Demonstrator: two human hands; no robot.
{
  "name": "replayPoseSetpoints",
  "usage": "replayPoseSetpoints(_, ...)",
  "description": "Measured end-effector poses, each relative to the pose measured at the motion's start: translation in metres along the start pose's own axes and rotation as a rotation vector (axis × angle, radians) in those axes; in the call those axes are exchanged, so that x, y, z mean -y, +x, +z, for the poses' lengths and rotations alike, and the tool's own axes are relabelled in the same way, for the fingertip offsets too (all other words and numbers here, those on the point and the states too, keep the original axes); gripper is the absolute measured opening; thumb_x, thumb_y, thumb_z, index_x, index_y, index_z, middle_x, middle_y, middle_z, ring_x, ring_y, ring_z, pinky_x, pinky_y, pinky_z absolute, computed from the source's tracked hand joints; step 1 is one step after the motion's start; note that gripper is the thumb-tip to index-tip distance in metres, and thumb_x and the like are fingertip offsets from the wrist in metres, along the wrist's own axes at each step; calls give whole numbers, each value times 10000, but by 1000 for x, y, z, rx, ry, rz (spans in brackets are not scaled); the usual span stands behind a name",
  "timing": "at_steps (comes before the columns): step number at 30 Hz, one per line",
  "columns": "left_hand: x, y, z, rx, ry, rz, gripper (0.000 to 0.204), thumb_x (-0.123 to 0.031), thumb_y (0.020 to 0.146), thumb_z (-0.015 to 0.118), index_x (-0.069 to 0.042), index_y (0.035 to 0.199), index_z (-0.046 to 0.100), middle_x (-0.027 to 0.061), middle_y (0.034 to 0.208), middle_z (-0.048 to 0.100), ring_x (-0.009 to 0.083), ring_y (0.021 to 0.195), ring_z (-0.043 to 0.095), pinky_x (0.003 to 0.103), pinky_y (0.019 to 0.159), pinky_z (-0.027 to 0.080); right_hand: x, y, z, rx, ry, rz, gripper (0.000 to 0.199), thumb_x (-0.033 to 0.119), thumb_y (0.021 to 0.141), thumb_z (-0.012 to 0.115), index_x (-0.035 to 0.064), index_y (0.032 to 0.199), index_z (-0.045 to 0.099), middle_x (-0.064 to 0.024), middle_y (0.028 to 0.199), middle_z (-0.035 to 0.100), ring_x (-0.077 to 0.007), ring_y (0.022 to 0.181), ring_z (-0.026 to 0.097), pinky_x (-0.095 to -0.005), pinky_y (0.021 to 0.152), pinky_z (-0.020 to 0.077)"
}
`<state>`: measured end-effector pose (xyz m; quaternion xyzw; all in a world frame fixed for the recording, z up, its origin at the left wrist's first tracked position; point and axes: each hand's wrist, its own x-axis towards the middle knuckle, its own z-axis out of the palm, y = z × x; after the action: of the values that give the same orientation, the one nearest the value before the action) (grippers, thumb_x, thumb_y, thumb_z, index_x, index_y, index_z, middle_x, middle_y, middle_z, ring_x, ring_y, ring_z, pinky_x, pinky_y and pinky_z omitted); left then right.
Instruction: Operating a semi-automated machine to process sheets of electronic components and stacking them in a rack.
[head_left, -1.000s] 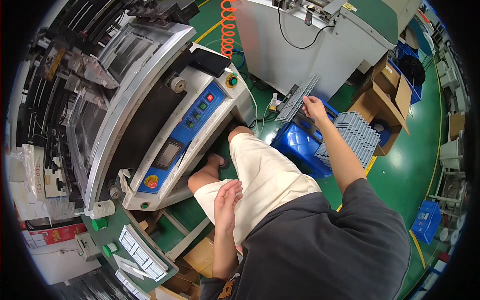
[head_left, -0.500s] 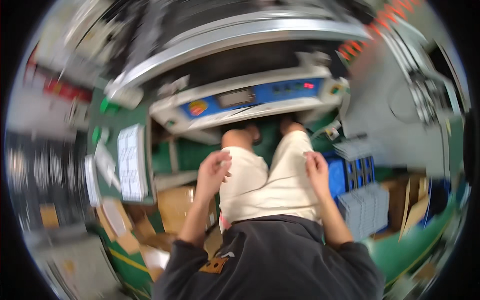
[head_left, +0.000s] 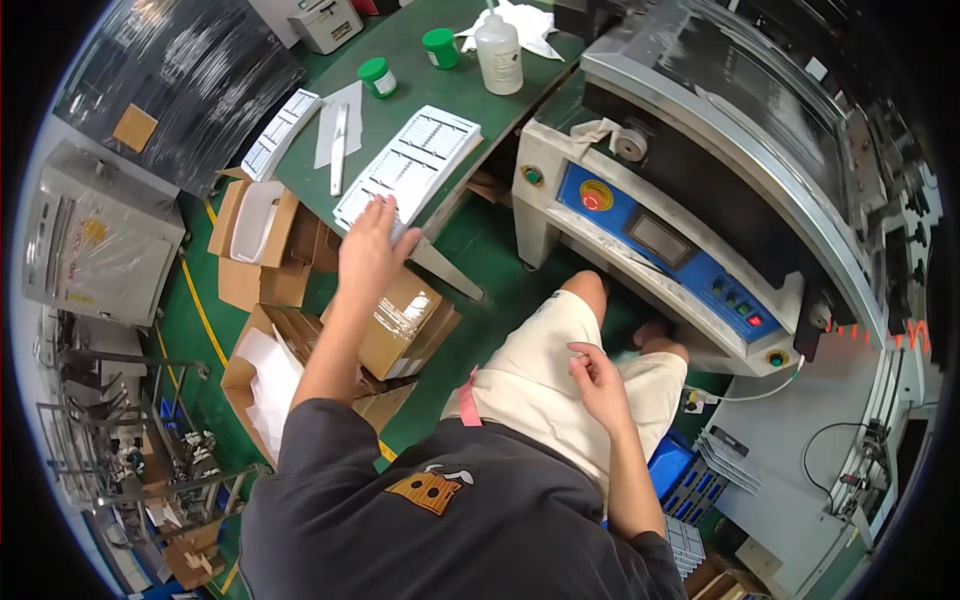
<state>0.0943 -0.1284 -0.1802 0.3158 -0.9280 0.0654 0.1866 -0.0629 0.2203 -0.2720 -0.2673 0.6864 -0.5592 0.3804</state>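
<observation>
My left hand [head_left: 372, 250] reaches out to the near end of a stack of white printed sheets [head_left: 425, 150] on a green table. Its fingers are stretched and the thumb stands apart; the fingertips overlap the stack's near edge, and whether they touch it I cannot tell. Over my lap hovers my right hand [head_left: 600, 385], loosely bent, holding nothing. Left of the stack, a white-handled spatula-like tool [head_left: 339, 150] lies partly on a translucent sheet [head_left: 325, 128]. Another stack of printed sheets [head_left: 281, 132] is at the table's left edge.
Two green-lidded jars [head_left: 378, 77], a squeeze bottle [head_left: 498, 55] and a white cloth [head_left: 522, 28] stand on the green table [head_left: 460, 90]. A machine with a blue control panel [head_left: 650, 240] is at the right. Cardboard boxes [head_left: 400, 320] sit below the table; grey trays [head_left: 685, 545] lie lower right.
The view has swung left, bringing the green table ahead. My left hand has gone from beside my lap out to the stack of sheets; my right hand stays near my lap.
</observation>
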Motion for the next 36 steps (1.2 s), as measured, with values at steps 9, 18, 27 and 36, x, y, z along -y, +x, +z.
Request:
replayPoseSetpoints(9,-32,-16,-30,124,39,-49,492,-147,793,650,-42,1259,533,176,1253,566,288,1067,608,366,828,531,43,53,26,173,202,-20,292,132,954,553,24,1224,526,-51,951,613,-110,890,581,-242,767,479)
replayPoseSetpoints(18,-69,-43,-38,116,-55,90,487,-113,811,622,-27,1276,506,176,1274,544,325,1084,586,370,845,517,118,165,137,164,736,-2,342,112,889,657,-17,1184,543,-89,1057,657,-134,935,621,-266,814,500)
replayPoseSetpoints(27,-79,-24,-33,-183,-485,49,332,-123,875,606,13,1175,562,142,1110,619,237,996,618,301,830,495,85,103,50,-5,583,-46,266,29,857,661,-2,1111,592,-68,1049,670,-126,921,630,-263,831,494)
replayPoseSetpoints(36,-115,1,-8,387,-1222,-101,137,-123,935,557,-9,942,632,-7,743,572,44,667,487,208,567,392,73,18,-16,-195,559,-78,312,30,856,660,0,1150,560,-74,1081,660,-135,953,627,-280,874,484)
